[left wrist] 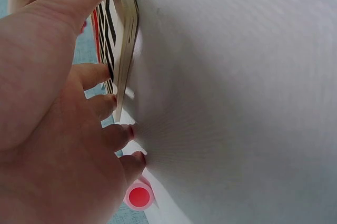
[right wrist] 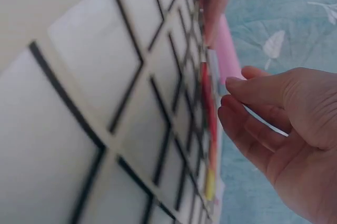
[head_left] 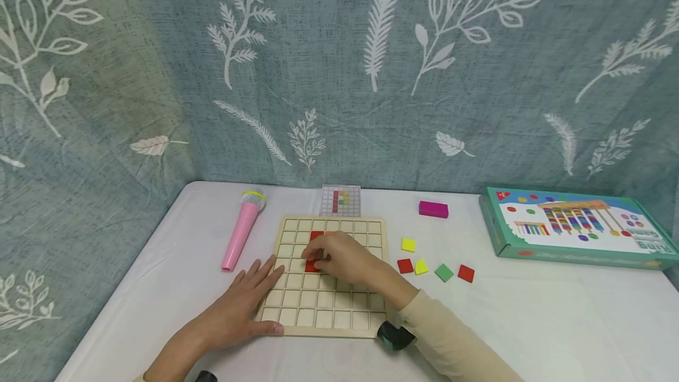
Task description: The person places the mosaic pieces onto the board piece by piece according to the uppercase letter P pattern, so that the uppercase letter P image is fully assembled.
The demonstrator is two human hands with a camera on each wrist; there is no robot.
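Observation:
A wooden grid board [head_left: 329, 332] lies on the white table. My left hand [head_left: 233, 311] rests at its left side, fingers spread, with the thumb at the near left corner. Over the upper middle of the board hovers my right hand [head_left: 345, 258], its bent fingertips close to the red tiles [head_left: 312, 266]. In the right wrist view, nothing shows between the thumb and fingers of that hand [right wrist: 287, 124]. Part of the red row is hidden behind it in the head view. A yellow tile [right wrist: 210, 184] also shows on the board in the right wrist view.
Loose tiles lie right of the board, among them a green tile [head_left: 444, 273] and a yellow tile [head_left: 408, 244]. Behind the board is a pattern card [head_left: 326, 202]. Also there are a pink toy microphone [head_left: 241, 234], a magenta block [head_left: 433, 209] and a toy box [head_left: 578, 226].

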